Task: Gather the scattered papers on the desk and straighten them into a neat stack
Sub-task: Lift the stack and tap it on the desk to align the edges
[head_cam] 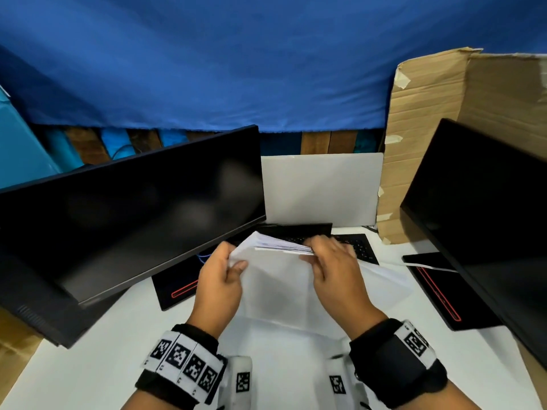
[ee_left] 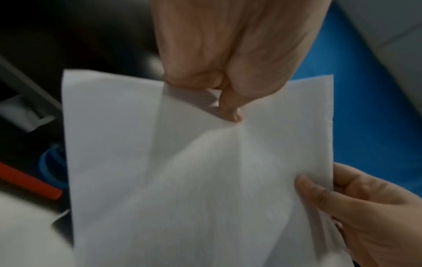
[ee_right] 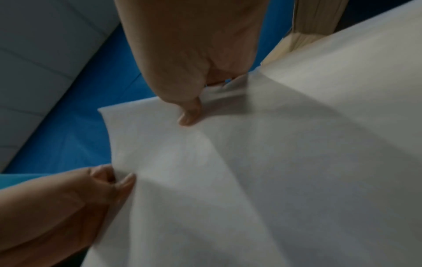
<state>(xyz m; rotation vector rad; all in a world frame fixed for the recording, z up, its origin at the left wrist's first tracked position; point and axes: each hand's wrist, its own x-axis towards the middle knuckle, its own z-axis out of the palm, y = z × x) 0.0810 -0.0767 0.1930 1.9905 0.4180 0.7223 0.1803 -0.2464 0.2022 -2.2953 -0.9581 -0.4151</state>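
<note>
A bundle of white papers (head_cam: 279, 276) is held up on edge above the white desk (head_cam: 88, 365), sheets fanned unevenly at the top. My left hand (head_cam: 223, 272) pinches the bundle's left edge, thumb on the near face. My right hand (head_cam: 328, 261) pinches the right edge the same way. In the left wrist view the papers (ee_left: 182, 180) fill the frame under my left hand (ee_left: 228, 101), and my right hand (ee_left: 356, 202) grips the far side. In the right wrist view the papers (ee_right: 262, 180) spread below my right hand (ee_right: 194, 110), with my left hand (ee_right: 100, 184) at the lower left.
A black monitor (head_cam: 133, 208) leans at the left and another monitor (head_cam: 485, 217) at the right. A black keyboard (head_cam: 358, 247) lies behind the hands. A loose white sheet (head_cam: 384, 276) lies by my right hand. Cardboard (head_cam: 429, 128) stands at the back right.
</note>
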